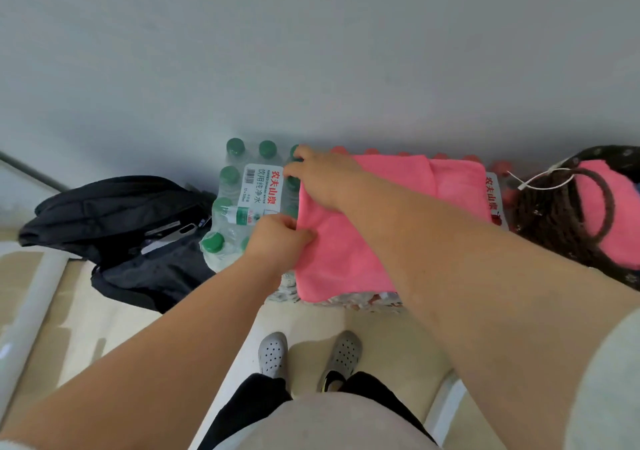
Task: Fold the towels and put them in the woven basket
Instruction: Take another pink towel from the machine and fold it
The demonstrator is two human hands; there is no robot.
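Observation:
A pink towel (349,241) lies spread over shrink-wrapped packs of water bottles against the wall. My left hand (277,238) pinches the towel's near-left edge. My right hand (322,179) holds its far-left corner, with the arm crossing over the cloth. At the far right stands the dark woven basket (550,221) with loop handles. Another pink towel (613,214) lies inside it.
A pack of green-capped water bottles (249,193) stands left of the towel, and a black bag (131,227) lies on the floor beside it. A white tag (540,177) hangs on the basket. My feet in grey clogs (273,352) stand on pale tiles.

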